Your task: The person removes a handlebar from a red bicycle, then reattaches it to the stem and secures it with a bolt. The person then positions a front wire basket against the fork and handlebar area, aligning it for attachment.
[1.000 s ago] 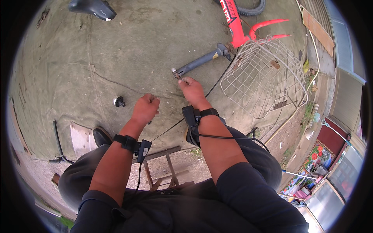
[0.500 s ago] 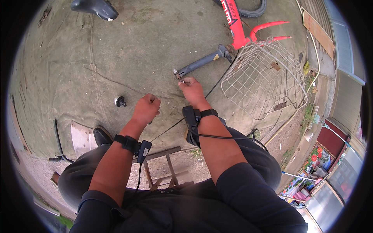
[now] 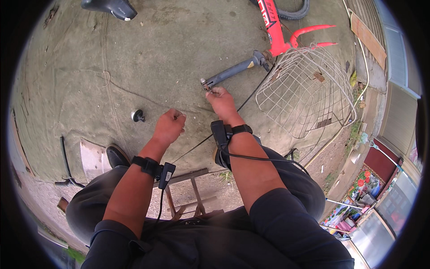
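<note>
Near black cable (image 3: 252, 96) and wire basket (image 3: 309, 92), right hand (image 3: 222, 102) pinches grey tube (image 3: 230, 74); left hand (image 3: 169, 126) curls, contents unclear.

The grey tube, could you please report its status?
Right hand at near end of grey tube. Left hand curled, apart, contents unclear. Wire basket off right.

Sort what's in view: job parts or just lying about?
Likely the job:
grey stem, right hand at its near end
red frame at its far end
left hand, contents unclear

Probably just lying about:
black saddle
wire basket
black tube

Red bicycle frame (image 3: 274, 29), grey tube (image 3: 231, 73), off-white wire basket (image 3: 305, 88)
</note>
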Available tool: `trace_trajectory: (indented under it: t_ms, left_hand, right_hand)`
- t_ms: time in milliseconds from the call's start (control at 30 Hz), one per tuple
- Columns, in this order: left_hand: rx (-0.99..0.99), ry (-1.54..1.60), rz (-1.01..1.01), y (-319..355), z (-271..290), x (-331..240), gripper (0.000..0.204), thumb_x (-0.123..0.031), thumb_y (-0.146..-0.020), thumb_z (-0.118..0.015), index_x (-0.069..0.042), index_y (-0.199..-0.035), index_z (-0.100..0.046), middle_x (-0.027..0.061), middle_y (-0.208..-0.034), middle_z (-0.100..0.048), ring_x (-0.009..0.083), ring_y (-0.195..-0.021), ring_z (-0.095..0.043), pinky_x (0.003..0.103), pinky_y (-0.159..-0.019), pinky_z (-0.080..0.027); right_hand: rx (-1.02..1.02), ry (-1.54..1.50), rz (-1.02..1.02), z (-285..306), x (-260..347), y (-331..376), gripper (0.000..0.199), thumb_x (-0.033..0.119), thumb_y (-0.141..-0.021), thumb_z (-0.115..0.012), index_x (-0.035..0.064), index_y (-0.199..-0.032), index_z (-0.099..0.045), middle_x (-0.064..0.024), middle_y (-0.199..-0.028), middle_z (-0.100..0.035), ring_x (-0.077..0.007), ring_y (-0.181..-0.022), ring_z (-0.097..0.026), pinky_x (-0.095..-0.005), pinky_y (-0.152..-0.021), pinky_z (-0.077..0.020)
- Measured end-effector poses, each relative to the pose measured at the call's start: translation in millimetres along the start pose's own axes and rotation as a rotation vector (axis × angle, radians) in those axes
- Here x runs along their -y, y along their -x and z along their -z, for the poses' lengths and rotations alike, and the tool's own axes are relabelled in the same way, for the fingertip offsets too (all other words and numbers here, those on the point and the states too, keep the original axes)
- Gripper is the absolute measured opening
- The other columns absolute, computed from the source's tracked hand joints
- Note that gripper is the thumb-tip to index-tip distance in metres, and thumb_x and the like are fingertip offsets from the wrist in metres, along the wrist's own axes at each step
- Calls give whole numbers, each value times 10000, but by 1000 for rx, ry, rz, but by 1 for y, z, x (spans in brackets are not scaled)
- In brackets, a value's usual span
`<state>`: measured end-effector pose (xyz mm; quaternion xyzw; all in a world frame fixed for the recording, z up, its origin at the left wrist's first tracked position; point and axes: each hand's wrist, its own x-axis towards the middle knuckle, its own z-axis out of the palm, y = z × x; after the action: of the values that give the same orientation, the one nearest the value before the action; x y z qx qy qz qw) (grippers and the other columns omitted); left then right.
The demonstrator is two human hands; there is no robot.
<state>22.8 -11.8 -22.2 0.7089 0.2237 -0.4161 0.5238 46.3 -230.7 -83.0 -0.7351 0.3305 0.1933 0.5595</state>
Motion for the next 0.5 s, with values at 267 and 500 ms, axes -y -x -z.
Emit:
trace_trajectory:
  t_ms: [267, 500]
  left_hand:
    - [23, 26, 17, 0, 0, 2, 311, -268, -985, -643, 19, -1104, -637, 94, -855, -688, 164, -687, -691, 302, -569, -523]
    - [25, 10, 6, -2, 0, 5, 304, -265, -987, -643, 16, -1103, -639, 88, -851, -686, 160, -685, -689, 297, -568, -522]
  right_hand:
    - [15, 95, -101, -3, 7, -6, 402, 377, -957, -724, -13, -1052, -710, -41, -893, -694, -135, -788, -600, -295, -726, -475]
    - [66, -150, -175, -8, 7, -8, 352, 332, -973, -714, -6, -1069, -702, -42, -915, -704, -136, -797, -635, -274, -691, -470]
